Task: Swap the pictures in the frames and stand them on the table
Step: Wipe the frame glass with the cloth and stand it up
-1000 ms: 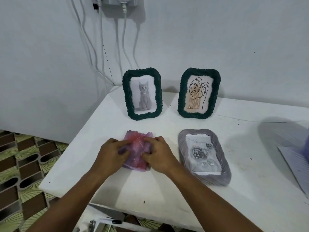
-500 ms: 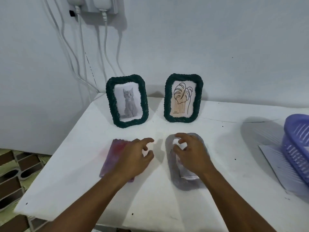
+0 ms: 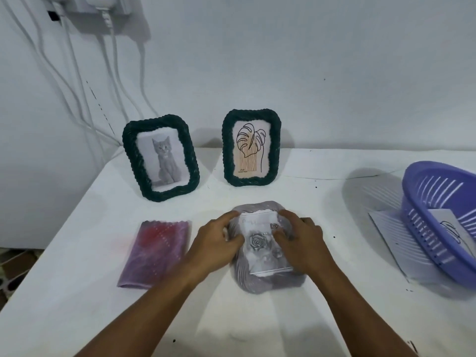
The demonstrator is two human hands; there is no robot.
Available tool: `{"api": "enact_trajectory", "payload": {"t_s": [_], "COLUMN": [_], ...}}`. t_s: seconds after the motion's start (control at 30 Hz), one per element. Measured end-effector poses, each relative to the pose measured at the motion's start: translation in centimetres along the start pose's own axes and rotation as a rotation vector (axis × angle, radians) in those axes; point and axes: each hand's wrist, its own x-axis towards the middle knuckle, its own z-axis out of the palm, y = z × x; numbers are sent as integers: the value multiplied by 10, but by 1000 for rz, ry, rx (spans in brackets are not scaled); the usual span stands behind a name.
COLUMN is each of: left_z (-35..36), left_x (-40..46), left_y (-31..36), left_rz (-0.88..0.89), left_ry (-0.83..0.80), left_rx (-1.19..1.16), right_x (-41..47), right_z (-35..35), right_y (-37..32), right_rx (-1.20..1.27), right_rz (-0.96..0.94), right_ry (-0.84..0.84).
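Observation:
A grey woven frame (image 3: 268, 280) with a rose picture lies flat on the white table (image 3: 77, 300). My left hand (image 3: 215, 244) grips its left edge and my right hand (image 3: 300, 243) grips its right edge, thumbs on the glass. To its left a folded pink-purple cloth (image 3: 154, 252) lies flat, untouched. At the back two dark green woven frames stand upright: the cat frame (image 3: 161, 157) on the left and the leaf-drawing frame (image 3: 251, 148) to its right.
A purple plastic basket (image 3: 438, 220) with a paper inside sits at the right edge on a white sheet (image 3: 386, 228). White cables (image 3: 77, 86) hang down the wall at the back left. The table's left edge drops to a patterned floor.
Both hands left the pink-purple cloth and moved right onto the grey frame, which they now hold at both sides. The camera view shifted right, bringing the basket into sight.

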Motion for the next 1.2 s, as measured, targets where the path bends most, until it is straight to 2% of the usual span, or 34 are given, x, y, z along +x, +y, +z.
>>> {"api": "enact_trajectory", "payload": {"t_s": [0.1,0.23,0.4,0.5,0.57,0.6,0.77,0.87,0.97,1.07,1.2], "left_z": [1,4,6,6,10,13,25,34,49,67,84], "left_x": [4,11,24,33,39,44,85,109,136,157,177], "left_y": [1,11,14,19,32,40,90,118,138,150,158], "left_rz": [-117,-122,-137,-103,-60,-33,129,197,282,339,357], "left_ry": [-5,-27,-16,-187,-289,-287,-169,-132,-84,-9,25], "left_rx": [-293,-552,-561,-612,-707,-735,-681,-658,-577,-514,-449], "right_x": [1,1,8,15,23,28,58,77,99,117,134], "right_z": [-4,-20,-37,-55,-70,-79,-132,-160,-175,-181,-179], "right_y": [2,8,28,36,39,39,38,40,48,56,72], "right_rx": [307,726,1192,1267,1295,1296,1098,1084,1078,936,681], "right_rz": [88,158,228,186,139,103,-23,-53,-128,-197,-259], "right_ry": [56,64,-88,-65,-34,-23,8,22,108,214,193]}}
